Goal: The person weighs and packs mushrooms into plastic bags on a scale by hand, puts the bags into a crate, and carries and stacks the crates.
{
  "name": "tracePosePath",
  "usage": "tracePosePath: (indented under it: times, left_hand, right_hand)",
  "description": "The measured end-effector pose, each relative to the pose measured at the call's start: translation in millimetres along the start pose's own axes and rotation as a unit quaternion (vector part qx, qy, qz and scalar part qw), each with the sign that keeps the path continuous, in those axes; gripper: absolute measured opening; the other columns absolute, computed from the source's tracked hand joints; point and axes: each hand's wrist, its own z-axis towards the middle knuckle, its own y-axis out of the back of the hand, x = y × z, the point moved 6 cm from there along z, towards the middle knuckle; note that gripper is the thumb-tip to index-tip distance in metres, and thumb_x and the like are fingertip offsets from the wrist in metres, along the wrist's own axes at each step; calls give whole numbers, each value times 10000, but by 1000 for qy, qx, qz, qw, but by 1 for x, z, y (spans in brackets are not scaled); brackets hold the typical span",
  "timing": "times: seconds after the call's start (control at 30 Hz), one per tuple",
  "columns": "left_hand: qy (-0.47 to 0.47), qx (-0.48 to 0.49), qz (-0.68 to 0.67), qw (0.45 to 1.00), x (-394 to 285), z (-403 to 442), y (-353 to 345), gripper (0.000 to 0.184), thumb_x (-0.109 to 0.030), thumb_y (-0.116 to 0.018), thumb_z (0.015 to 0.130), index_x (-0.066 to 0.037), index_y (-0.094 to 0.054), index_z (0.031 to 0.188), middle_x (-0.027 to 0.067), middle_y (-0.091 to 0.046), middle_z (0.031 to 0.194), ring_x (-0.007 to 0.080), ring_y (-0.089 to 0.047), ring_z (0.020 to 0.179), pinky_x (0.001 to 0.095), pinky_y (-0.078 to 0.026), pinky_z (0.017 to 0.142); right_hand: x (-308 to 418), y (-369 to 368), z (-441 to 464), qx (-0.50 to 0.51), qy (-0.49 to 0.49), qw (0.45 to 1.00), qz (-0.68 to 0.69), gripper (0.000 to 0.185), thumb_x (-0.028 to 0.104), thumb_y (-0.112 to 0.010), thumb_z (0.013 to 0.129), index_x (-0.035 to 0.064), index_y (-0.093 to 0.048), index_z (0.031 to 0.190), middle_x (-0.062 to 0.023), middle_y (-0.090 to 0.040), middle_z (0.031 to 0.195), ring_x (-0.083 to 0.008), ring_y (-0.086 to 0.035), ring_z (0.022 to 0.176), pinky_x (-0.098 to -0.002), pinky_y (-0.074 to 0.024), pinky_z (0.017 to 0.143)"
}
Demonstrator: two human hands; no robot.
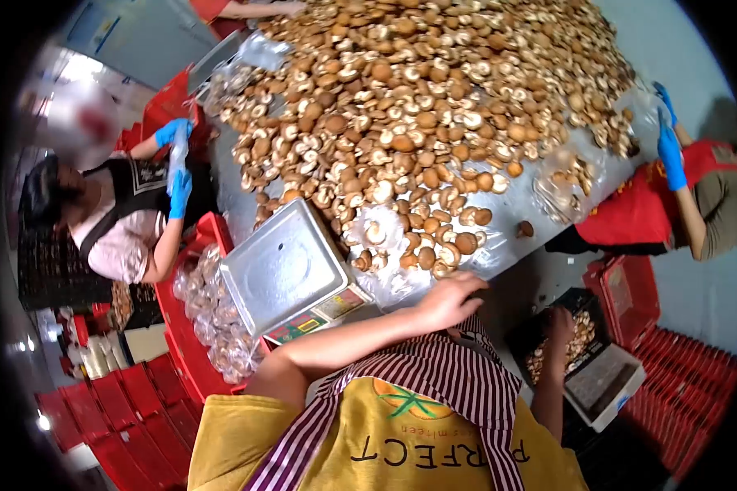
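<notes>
On our shirt, just below our L hand, we read upside-down "P RFECT", one letter hidden by an apron strap; the smaller print's only partly legible. Left of that hand, the scale has a red/green/yellow label we can't make out. L hand's released, fingers loosely bent at the table edge, w/ nothing seen in it. R hand, down to its right, is over a black crate of mushroom pcs; can't tell if it's gripping. Mushrooms heap beyond our L hand on the grey table. Further left, a red crate holds bagged mushrooms. Blue-gloved co-workers stand at far L & far R; red crates stack past our R hand.
</notes>
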Motion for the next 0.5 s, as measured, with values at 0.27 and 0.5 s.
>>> tracePosePath:
  times: [0.27, 0.5]
  left_hand:
    - [208, -248, -42, 945, 56, -121, 54, 256, -75, -641, 834, 7, -618, 1075, 141, -619, 973, 245, -639, 781, 339, -515, 724]
    - [209, -290, -80, 930, 57, -150, 48, 239, -54, -627, 848, 2, -627, 1081, 100, -612, 913, 183, -633, 770, 291, -503, 701]
  right_hand:
    - [255, -341, -89, 283, 334, 880, -184, 294, 213, -711, 825, 1, -600, 996, -134, -598, 907, -313, -593, 827, -383, -478, 716]
    - [261, -454, -72, 332, 444, 791, -258, 139, 150, -653, 823, 43, -657, 912, -124, -643, 879, -306, -615, 852, -407, -497, 743]
